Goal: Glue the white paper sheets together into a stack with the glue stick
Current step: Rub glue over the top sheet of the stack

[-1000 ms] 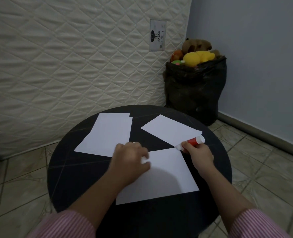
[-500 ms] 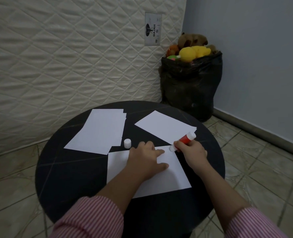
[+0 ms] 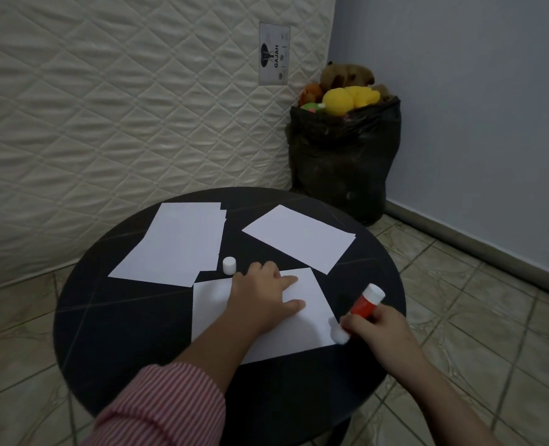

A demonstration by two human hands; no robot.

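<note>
Gluing the near sheet's right corner on the round black counter (image 3: 112, 320).

My left hand (image 3: 260, 300) lies flat, fingers spread, pinning the near paper sheet (image 3: 302, 336), gripping nothing. My right hand (image 3: 379, 329) has its grip closed around the red glue stick (image 3: 365, 304), tilted, its white tip down at the sheet's near right corner. The white cap (image 3: 229, 264) stands just beyond the sheet, beside the left paper stack (image 3: 176, 243); another sheet (image 3: 299, 238) lies far right.
</note>
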